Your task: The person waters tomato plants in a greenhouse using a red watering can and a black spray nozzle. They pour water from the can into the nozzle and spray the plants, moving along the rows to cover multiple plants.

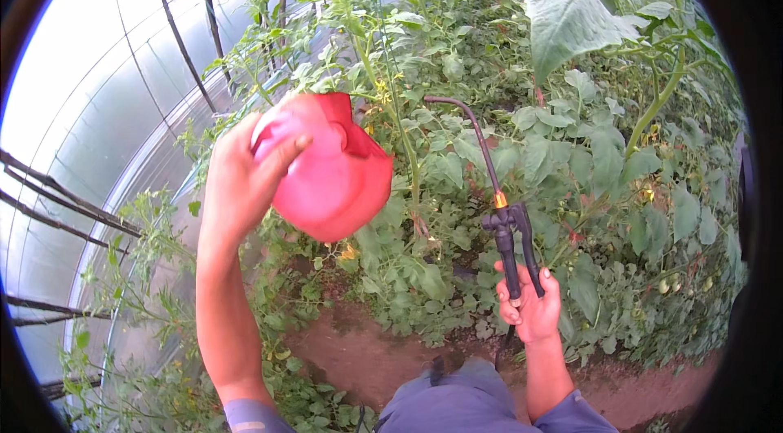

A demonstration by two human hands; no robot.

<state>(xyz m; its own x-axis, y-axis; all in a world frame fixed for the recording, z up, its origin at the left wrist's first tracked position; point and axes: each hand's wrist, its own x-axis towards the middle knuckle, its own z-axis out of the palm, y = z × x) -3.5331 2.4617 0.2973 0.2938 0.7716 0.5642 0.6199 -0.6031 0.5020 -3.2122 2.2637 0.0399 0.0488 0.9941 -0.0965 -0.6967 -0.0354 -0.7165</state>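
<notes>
My left hand (238, 182) is raised and grips the edge of a rounded piece of red plastic (333, 182), thumb across its near face. The piece has a notched upper right edge and stands close beside a tomato stem (407, 148). Yellow flowers (382, 90) hang on that stem just past the red rim. Lower right, my right hand (538, 314) holds a sprayer wand by its black trigger handle (504, 237). The wand's thin metal tube (480, 136) rises from an orange collar, and its bent tip (430, 99) points left towards the stem. No spray shows.
Dense tomato plants (599, 151) fill the right and the back, with a large leaf (569, 26) at upper right. Green tomatoes (670, 283) hang low there. A plastic-film greenhouse wall (116, 96) with dark poles (177, 29) curves along the left. Bare soil (342, 347) lies below.
</notes>
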